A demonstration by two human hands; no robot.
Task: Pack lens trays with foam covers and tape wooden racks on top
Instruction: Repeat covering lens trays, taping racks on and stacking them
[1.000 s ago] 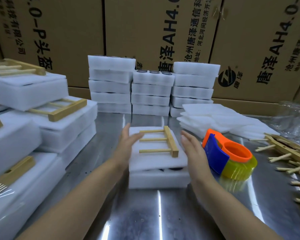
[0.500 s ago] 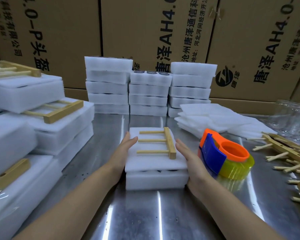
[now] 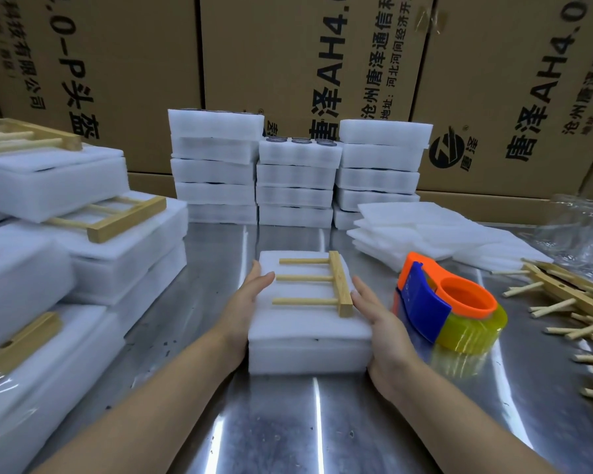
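A white foam lens tray lies on the steel table in front of me, with a thin foam cover on top. A small wooden rack with three pegs rests flat on the cover. My left hand presses straight fingers against the package's left side, thumb over the top edge. My right hand presses flat against its right side. An orange and blue tape dispenser with yellowish tape stands just right of my right hand.
Three stacks of foam trays stand at the back before cardboard boxes. Packed trays with racks pile up on the left. Loose foam sheets, wooden racks and pegs and clear plastic lie on the right.
Both hands have closed in from slightly apart and now press against the two sides of the package, squaring the cover on the tray.
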